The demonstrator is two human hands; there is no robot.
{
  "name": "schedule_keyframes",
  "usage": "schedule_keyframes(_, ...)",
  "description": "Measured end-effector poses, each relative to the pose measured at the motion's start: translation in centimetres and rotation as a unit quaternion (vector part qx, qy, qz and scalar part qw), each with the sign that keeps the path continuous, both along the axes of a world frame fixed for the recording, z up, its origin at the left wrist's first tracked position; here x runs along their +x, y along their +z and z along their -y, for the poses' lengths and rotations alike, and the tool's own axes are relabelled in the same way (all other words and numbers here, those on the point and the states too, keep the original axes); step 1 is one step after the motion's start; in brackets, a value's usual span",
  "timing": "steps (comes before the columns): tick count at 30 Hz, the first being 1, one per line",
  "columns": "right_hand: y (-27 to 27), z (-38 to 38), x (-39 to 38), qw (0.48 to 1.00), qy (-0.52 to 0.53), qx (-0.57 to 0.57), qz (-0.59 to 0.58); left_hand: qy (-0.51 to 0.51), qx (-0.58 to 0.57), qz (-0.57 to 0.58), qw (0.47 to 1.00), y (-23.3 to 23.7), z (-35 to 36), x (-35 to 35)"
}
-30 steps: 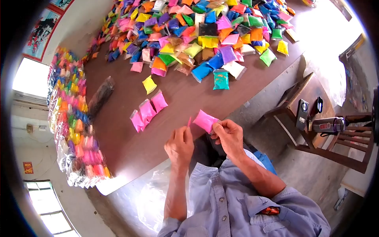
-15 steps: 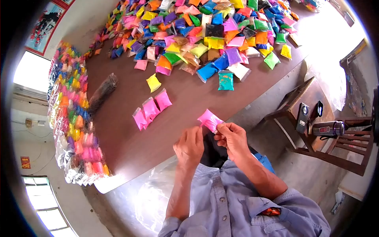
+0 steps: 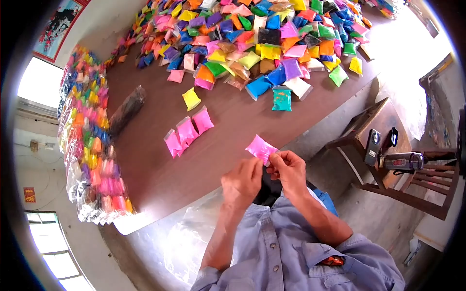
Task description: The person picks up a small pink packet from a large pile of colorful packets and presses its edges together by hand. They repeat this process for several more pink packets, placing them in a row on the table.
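A small clear bag of bright pink clay-like material, a pink packet [image 3: 261, 147], is held up in front of my body near the table edge. My right hand [image 3: 289, 170] pinches its lower right corner between thumb and fingers. My left hand [image 3: 241, 180], slightly blurred, is closed with its fingertips at the packet's lower edge. On the table beyond, three similar pink packets [image 3: 186, 131] lie side by side, and a yellow packet [image 3: 191, 99] rests just behind them. A teal packet [image 3: 281, 99] with orange specks lies farther right.
A large heap of multicoloured packets [image 3: 262, 58] covers the far part of the brown table [image 3: 228, 121]. Bagged colourful packets [image 3: 92, 145] line the left edge, beside a dark plastic-wrapped bundle [image 3: 127, 110]. To the right, a wooden stool [image 3: 359, 127] holds a phone-like device [image 3: 373, 145] and a bottle [image 3: 404, 161].
My left hand has moved right along the packet's lower edge, toward my right hand. My right hand keeps its pinch on the packet; the view has shifted slightly.
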State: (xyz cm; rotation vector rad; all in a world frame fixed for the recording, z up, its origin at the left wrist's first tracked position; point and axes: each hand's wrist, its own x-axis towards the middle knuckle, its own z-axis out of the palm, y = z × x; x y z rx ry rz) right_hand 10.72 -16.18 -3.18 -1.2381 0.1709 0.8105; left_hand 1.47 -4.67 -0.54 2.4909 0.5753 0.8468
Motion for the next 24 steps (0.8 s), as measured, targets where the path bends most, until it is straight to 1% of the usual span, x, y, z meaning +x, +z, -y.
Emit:
schedule_keyframes(1, -0.3, 0.1, -0.2, 1.0, -0.003, -0.001, 0.031, 0.001, -0.004, -0.025, 1.0, -0.2, 0.3, 0.1)
schedule_keyframes(2, -0.4, 0.2, -0.4, 0.999, -0.002, -0.002, 0.032, 0.001, -0.009, -0.049, 0.999, -0.3, 0.4, 0.2)
schedule_keyframes(4, -0.3, 0.2, -0.5, 0.998, 0.002, 0.006, 0.061, 0.018, 0.003, -0.027, 0.999, -0.4, -0.5, 0.4)
schedule_keyframes(7, 0.2, 0.0, -0.5, 0.997, 0.008, -0.005, 0.073, 0.06, 0.042, -0.054, 0.996, 0.4, -1.9, 0.4)
schedule_keyframes(8, 0.1, -0.1, -0.4, 0.997, 0.009, -0.002, 0.074, 0.061, 0.044, -0.053, 0.996, 0.6, -2.1, 0.6)
schedule_keyframes(10, -0.3, 0.0, -0.5, 0.995, 0.012, -0.022, 0.093, 0.089, 0.012, -0.057, 0.994, 1.1, -2.2, 0.7)
schedule_keyframes(11, -0.6, 0.0, -0.6, 0.995, 0.012, -0.022, 0.092, 0.089, 0.012, -0.058, 0.994, 1.3, -1.7, 0.9)
schedule_keyframes(13, -0.9, 0.1, -0.9, 0.995, 0.011, -0.015, 0.1, 0.011, 0.01, -0.048, 0.999, 1.4, -0.5, 1.2)
schedule_keyframes(14, -0.9, 0.1, -1.0, 0.995, 0.013, -0.014, 0.1, 0.013, 0.01, -0.047, 0.999, 1.4, -0.6, 1.2)
schedule_keyframes(16, -0.6, 0.2, -0.9, 0.992, 0.029, -0.042, 0.116, 0.024, 0.023, -0.123, 0.992, 1.2, -1.2, 1.5)
schedule_keyframes(17, -0.4, 0.3, -0.8, 0.992, 0.028, -0.042, 0.118, 0.05, 0.013, -0.112, 0.992, 0.9, -1.8, 1.6)
schedule_keyframes(18, -0.2, 0.4, -0.6, 0.99, 0.031, -0.042, 0.129, 0.049, 0.013, -0.109, 0.993, 0.8, -2.5, 1.5)
schedule_keyframes(20, 0.0, 0.6, -0.4, 0.988, 0.039, -0.043, 0.142, 0.078, 0.04, -0.117, 0.989, 0.9, -3.8, 0.9)
schedule_keyframes(22, -0.2, 0.8, 0.1, 0.981, 0.028, -0.071, 0.18, 0.084, 0.043, -0.095, 0.991, 0.7, -4.5, -0.4)
schedule_keyframes(23, -0.5, 1.1, 0.4, 0.98, 0.032, -0.07, 0.182, 0.105, 0.014, -0.06, 0.993, 0.4, -4.6, -1.3)
schedule_keyframes(24, -0.8, 1.5, 1.0, 0.966, 0.06, -0.087, 0.238, 0.125, -0.014, -0.025, 0.992, 0.2, -4.7, -2.2)
